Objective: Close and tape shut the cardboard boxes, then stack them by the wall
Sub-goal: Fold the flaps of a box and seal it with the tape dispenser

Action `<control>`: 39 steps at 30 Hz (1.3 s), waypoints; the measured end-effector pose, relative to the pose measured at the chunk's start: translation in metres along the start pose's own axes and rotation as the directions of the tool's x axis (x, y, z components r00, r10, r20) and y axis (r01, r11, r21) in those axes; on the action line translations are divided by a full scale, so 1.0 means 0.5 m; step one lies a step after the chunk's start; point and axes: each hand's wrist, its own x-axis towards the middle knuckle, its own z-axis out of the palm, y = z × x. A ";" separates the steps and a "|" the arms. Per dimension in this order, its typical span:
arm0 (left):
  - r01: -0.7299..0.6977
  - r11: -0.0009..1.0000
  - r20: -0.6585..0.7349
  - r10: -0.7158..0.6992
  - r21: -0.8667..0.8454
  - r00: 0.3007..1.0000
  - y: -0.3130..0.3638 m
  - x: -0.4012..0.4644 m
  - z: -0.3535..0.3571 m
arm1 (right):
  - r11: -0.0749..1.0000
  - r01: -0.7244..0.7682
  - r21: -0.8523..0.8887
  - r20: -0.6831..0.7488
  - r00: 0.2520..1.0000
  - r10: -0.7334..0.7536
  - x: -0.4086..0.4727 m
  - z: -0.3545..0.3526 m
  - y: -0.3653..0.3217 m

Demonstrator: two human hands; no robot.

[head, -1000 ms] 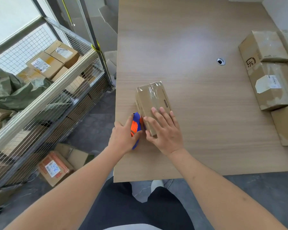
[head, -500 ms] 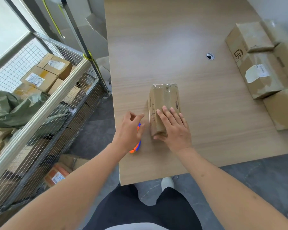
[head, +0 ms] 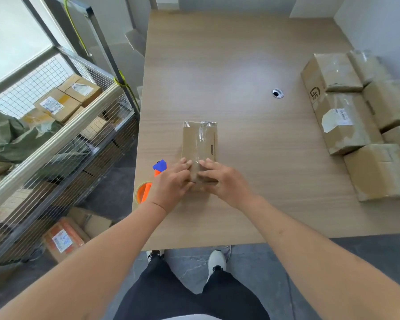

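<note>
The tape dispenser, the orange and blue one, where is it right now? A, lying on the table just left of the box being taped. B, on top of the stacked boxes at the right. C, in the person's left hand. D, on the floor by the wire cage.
A: the tape dispenser lies on the table left of the box, partly behind the left hand, which touches the box instead.

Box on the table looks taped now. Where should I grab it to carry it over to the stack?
Probably by the two long side faces of the cardboard box, one hand on each, coming from the near end where the left hand and right hand rest. It lies flat, narrow, lengthwise away from you, with clear table on both sides.
</note>
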 end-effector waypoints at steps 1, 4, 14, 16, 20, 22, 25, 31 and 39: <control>0.013 1.000 -0.009 -0.012 0.018 1.000 0.013 0.001 0.004 | 1.000 0.014 -0.013 -0.016 1.000 -0.014 -0.002 -0.005 0.003; 0.055 0.997 -0.039 -0.053 0.059 0.998 0.041 -0.003 0.014 | 0.997 0.046 -0.058 -0.007 0.999 -0.047 -0.001 -0.007 0.011; 0.088 0.993 -0.034 -0.086 0.074 0.996 0.047 -0.015 0.032 | 0.963 0.208 -0.173 -0.285 0.925 -0.251 -0.020 0.040 0.030; 0.098 0.994 -0.032 -0.097 0.053 0.995 0.049 -0.020 0.033 | 0.978 0.134 -0.158 -0.303 0.936 -0.177 -0.029 0.023 0.034; 0.045 0.997 0.015 -0.046 0.069 0.999 0.047 -0.025 0.039 | 0.997 0.025 -0.077 -0.345 0.937 -0.050 -0.053 -0.001 0.044; 0.032 0.994 0.037 -0.036 0.104 0.999 0.053 -0.022 0.041 | 1.000 -0.009 -0.018 -0.349 0.937 0.002 -0.061 -0.006 0.052; 0.019 0.992 0.066 -0.027 0.126 0.997 0.066 -0.018 0.045 | 0.991 -0.110 0.079 -0.380 0.915 0.132 -0.066 -0.010 0.052; 0.014 0.996 0.082 -0.022 0.093 0.996 0.066 -0.024 0.045 | 0.968 -0.170 0.182 -0.355 0.907 0.226 -0.070 -0.017 0.051; -0.011 0.999 0.131 0.005 0.044 0.991 0.040 -0.026 0.020 | 0.978 -0.142 -0.151 -0.325 0.942 0.087 -0.058 -0.029 0.048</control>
